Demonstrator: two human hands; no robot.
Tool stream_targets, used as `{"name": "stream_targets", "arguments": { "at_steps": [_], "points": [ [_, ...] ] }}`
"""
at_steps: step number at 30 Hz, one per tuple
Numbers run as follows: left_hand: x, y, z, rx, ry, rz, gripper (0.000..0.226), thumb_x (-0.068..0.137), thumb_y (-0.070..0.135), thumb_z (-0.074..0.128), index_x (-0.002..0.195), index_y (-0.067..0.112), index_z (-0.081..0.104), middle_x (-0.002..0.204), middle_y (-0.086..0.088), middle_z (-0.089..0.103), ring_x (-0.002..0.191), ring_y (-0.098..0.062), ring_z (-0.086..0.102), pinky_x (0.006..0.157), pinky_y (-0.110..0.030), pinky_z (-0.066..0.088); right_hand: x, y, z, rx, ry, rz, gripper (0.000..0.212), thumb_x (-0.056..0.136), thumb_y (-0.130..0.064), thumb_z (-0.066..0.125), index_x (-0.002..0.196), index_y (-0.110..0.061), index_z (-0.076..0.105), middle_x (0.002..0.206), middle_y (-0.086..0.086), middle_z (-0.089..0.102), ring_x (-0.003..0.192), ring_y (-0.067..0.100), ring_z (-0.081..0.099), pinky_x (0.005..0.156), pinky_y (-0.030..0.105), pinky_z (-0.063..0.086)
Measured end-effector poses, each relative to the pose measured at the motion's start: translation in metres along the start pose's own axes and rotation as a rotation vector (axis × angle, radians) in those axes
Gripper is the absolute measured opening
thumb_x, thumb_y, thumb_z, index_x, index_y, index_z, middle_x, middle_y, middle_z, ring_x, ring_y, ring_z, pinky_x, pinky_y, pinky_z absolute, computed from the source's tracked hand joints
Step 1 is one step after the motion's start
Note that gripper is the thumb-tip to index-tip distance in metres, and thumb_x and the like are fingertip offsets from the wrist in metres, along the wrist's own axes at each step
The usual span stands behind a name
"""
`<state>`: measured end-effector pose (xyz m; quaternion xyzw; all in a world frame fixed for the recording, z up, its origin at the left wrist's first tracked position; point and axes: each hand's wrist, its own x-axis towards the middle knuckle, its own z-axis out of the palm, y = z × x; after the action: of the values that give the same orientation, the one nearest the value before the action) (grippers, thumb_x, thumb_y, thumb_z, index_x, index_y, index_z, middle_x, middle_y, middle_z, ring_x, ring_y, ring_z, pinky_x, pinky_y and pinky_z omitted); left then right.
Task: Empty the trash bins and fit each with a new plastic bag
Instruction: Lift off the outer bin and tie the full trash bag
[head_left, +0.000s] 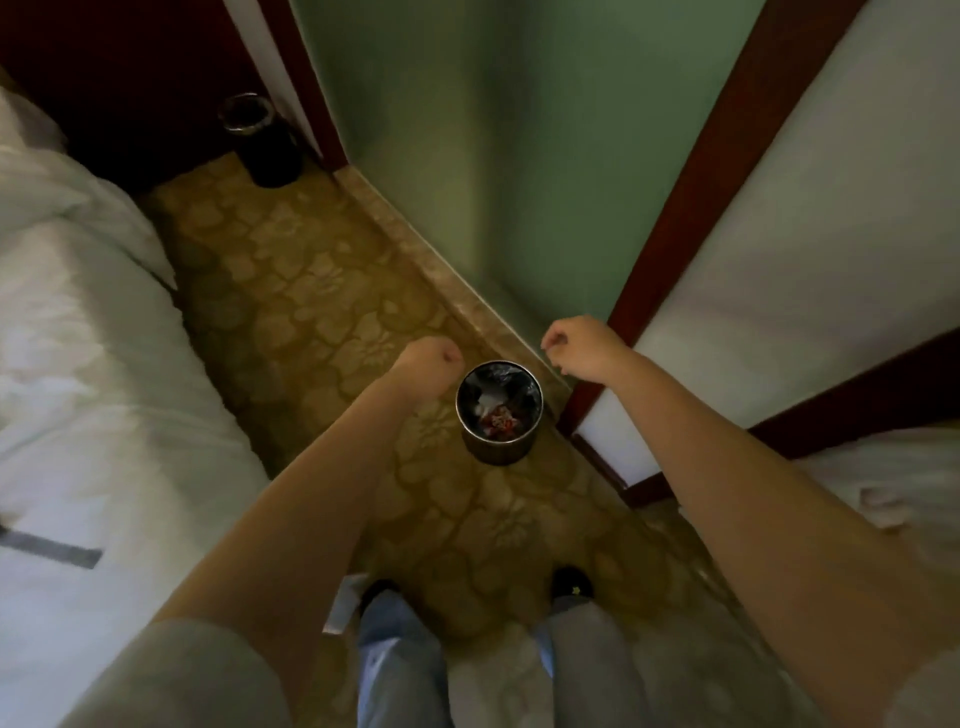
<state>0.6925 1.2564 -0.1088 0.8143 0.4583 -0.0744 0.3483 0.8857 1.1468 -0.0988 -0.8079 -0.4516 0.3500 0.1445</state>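
Observation:
A small round metal trash bin stands on the patterned carpet in front of me, lined with a dark bag and holding white and red rubbish. My left hand hovers just left of its rim, fingers curled into a fist with nothing in it. My right hand hangs above and to the right of the bin, fingers loosely curled, holding nothing. A second dark bin with a lined rim stands farther off by the dark wooden furniture.
A bed with white linen fills the left side. A green wall with a stone skirting runs along the right of the carpet strip. Dark wood trim and white panels stand at the right. My feet are at the bottom.

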Motion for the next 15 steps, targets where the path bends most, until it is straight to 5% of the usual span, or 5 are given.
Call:
{"name": "stream_targets", "arguments": {
  "at_steps": [8, 15],
  "points": [
    [0.092, -0.071, 0.058, 0.002, -0.06, 0.102, 0.02, 0.092, 0.015, 0.051, 0.103, 0.009, 0.066, 0.108, -0.01, 0.066, 0.093, -0.024, 0.059, 0.076, -0.029, 0.045, 0.058, 0.043, 0.089, -0.078, 0.031, 0.117, 0.018, 0.094, -0.018, 0.051, 0.106, -0.021, 0.064, 0.114, 0.003, 0.064, 0.104, 0.022, 0.06, 0.09, 0.034, 0.05],
    [0.193, -0.153, 0.182, 0.001, -0.039, 0.065, 0.027, 0.092, 0.018, 0.053, 0.117, 0.01, 0.062, 0.119, -0.009, 0.062, 0.108, -0.027, 0.057, 0.084, -0.029, 0.043, 0.147, 0.148, 0.199, -0.029, 0.08, 0.202, 0.031, 0.094, -0.02, 0.052, 0.125, -0.018, 0.059, 0.127, 0.008, 0.059, 0.113, 0.025, 0.056, 0.092, 0.032, 0.046]
  ]
}}
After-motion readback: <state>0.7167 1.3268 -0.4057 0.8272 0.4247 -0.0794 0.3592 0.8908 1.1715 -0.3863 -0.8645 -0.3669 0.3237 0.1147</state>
